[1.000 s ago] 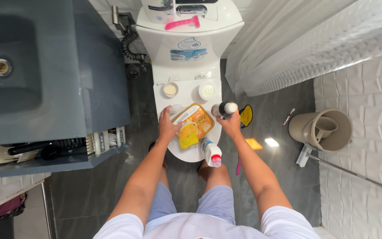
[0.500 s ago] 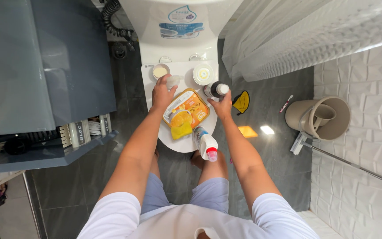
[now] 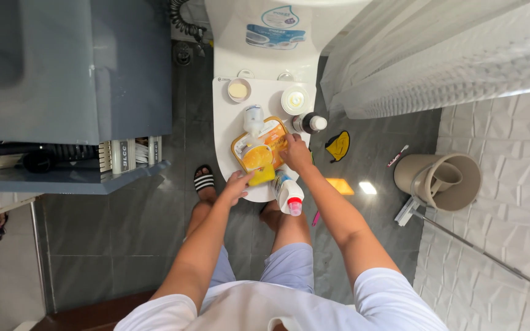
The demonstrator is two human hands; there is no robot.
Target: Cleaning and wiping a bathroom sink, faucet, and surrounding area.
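The left hand (image 3: 235, 184) pinches the yellow packet (image 3: 259, 153) at 6 o'clock. The right hand (image 3: 295, 154) grips its 3 o'clock edge (fingers closed) beside a white bottle (image 3: 288, 195).

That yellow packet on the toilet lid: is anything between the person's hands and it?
Nothing visible does. The left hand touches the yellow packet at its near end, and the right hand rests on its right edge. A white bottle lies just beside the packet, not between.
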